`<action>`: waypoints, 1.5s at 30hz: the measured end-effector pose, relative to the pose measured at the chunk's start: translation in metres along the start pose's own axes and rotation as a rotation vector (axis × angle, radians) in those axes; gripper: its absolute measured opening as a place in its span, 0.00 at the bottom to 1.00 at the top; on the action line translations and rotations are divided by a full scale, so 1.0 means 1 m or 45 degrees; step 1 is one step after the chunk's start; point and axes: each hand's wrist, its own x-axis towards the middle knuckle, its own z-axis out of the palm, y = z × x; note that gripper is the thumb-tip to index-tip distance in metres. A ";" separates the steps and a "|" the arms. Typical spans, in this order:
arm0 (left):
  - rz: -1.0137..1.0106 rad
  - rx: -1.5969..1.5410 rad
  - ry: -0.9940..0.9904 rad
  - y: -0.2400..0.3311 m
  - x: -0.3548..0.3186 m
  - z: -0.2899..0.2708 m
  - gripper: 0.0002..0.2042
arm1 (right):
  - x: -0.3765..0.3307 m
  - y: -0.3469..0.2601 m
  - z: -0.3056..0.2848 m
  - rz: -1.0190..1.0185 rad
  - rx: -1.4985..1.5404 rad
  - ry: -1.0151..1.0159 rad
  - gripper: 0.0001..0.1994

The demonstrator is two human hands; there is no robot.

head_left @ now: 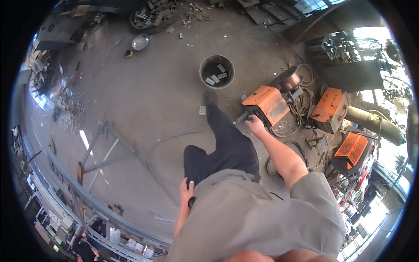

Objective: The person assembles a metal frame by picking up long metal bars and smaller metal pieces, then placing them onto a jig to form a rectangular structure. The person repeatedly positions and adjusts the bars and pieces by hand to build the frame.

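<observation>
My right hand (254, 125) reaches to the front of an orange welding machine (268, 104) on the floor. Its fingers curl at a dark part (242, 116) that sticks out from the machine; what exactly they grip is too small to tell. A copper-coloured wire spool (290, 81) sits at the machine's far end. Down by my left thigh hangs my left hand (187, 191), fingers loosely stretched along the dark trousers, with nothing seen in it. Ahead of my shoe (212, 98) stands a round metal bucket (217, 58) with several flat metal pieces inside.
More orange machines, one boxy (330, 109) and one with a mesh top (352, 146), stand at right among coiled cables (301, 105). A small metal block (202, 110) lies by my shoe. At left are a metal frame (104, 161) and a long curved rail (96, 201).
</observation>
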 end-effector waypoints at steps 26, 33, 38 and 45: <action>0.318 0.563 0.202 0.218 0.314 -0.046 0.36 | 0.498 -0.102 0.270 -0.293 -1.251 -0.137 0.22; 0.301 0.465 0.191 0.224 0.314 -0.060 0.33 | 0.462 -0.137 0.216 -0.237 -1.049 -0.180 0.35; 0.272 0.329 0.214 0.214 0.295 -0.064 0.32 | 0.384 -0.163 0.146 -0.097 -0.641 -0.124 0.21; 0.232 0.246 0.231 0.186 0.288 -0.068 0.33 | 0.364 -0.152 0.145 0.071 -0.519 0.002 0.18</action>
